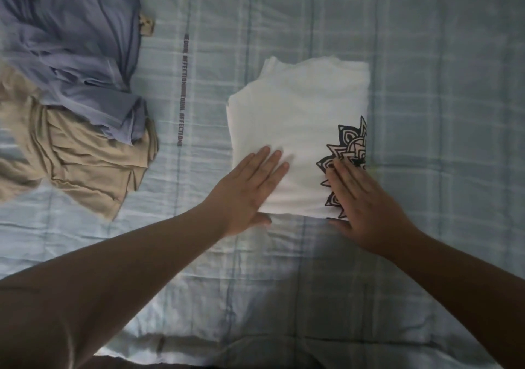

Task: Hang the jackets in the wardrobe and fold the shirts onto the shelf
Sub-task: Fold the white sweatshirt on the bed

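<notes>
- White shirt (298,130) lies folded into a rough rectangle on the bed (426,84), right of centre, mid-distance.
- Black sun-like print (349,152) shows along the shirt's right edge, toward the near corner; part of it is covered by the right hand.
- Left hand (250,189) rests palm down on the shirt's near-left corner. Fingers flat and extended, close together, pointing far-right; thumb lies off the cloth at the near edge. Grip is flat and spread, pinching nothing.
- Right hand (363,198) rests palm down on the shirt's near-right corner, over the print. Fingers straight, together, pointing far-left; thumb at the near hem. Grip likewise flat, holding nothing.
- The two hands lie apart, with bare white cloth between them.
- Both forearms are bare and enter from the near edge, left and right.
- Bed cover is pale blue with a lighter check; a dark strip of lettering (181,90) runs near-to-far, between the shirt and the heap at left.
- Blue garment (71,42) lies crumpled at far left, well apart from the white shirt.
- Beige garment (85,164) lies crumpled just nearer than the blue one, partly under it, the two touching.
- Small patterned scrap (146,25) pokes out at the blue garment's far-right edge; cannot tell what it is.
</notes>
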Tool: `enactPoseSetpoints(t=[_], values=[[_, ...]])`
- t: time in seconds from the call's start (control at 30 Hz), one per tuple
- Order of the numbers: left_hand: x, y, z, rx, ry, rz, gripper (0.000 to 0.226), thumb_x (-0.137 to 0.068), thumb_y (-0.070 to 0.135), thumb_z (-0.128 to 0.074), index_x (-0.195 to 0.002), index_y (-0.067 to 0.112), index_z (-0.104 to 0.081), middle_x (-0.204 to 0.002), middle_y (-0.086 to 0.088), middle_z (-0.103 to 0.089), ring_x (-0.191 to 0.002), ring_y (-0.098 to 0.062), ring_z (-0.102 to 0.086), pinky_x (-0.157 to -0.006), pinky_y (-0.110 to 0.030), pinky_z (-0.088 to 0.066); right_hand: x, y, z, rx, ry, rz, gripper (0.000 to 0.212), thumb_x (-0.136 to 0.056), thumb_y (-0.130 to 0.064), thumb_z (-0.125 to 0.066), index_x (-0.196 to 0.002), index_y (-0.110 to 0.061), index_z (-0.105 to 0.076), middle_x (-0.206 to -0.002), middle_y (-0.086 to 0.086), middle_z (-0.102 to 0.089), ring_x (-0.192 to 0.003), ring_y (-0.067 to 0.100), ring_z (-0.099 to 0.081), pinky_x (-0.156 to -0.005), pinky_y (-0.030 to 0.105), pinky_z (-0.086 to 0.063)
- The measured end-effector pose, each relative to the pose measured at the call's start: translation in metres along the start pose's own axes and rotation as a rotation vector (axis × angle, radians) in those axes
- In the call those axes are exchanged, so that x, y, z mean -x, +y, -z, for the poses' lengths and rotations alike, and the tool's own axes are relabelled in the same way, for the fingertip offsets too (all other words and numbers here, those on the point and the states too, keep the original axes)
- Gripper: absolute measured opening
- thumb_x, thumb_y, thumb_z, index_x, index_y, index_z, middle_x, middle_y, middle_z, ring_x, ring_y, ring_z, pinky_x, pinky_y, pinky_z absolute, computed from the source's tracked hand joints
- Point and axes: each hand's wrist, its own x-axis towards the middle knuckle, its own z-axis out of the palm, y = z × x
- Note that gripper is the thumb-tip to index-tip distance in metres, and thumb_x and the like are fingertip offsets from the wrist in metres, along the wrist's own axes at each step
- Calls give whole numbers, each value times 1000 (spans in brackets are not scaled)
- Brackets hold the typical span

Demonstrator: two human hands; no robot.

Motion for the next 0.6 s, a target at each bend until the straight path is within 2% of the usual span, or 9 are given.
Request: enactPoseSetpoints(t=[0.1,0.2,0.3,0.43,0.6], values=[[1,-7,2,30,29,-9,112,-83,55,-69,-158,5,-2,-166,-18,1,-153,-34,2,-124,-48,-14,-2,-1,1,-40,-14,-13,99,-80,-40,-64,-157,-5,-11,-164,17,-9,-152,32,-8,-121,48,-19],[2,-11,7,55,-13,29,117,-77,38,-78,-157,0,-1,-165,-19,1,-154,-32,2,-124,-46,-16,-5,-2,7,-71,-27,-37,103,-71,-27,-70,-156,-3,-16,-164,17,-12,-152,31,-11,-121,47,-20],[-1,-4,9,31,-37,84,108,-79,18,-69,-156,-1,3,-164,-24,3,-153,-38,4,-124,-48,-12,-11,-10,13,-85,-42,-97,103,-67,-15,-73,-155,-2,-21,-162,19,-19,-150,33,-18,-120,48,-25],[6,2,21,99,-107,84,104,-87,30,-66,-155,-1,6,-163,-26,8,-152,-40,9,-125,-48,-4,-7,-15,25,-122,-69,-118,100,-70,-17,-70,-156,-4,-19,-163,16,-16,-151,30,-15,-121,45,-21],[37,11,27,220,-107,28,102,-78,30,-73,-155,-4,-15,-160,-29,-16,-151,-40,-13,-123,-46,-16,30,-32,26,-164,-194,-73,93,-80,-22,-55,-157,-5,-6,-165,13,-2,-153,25,1,-123,43,-13]])
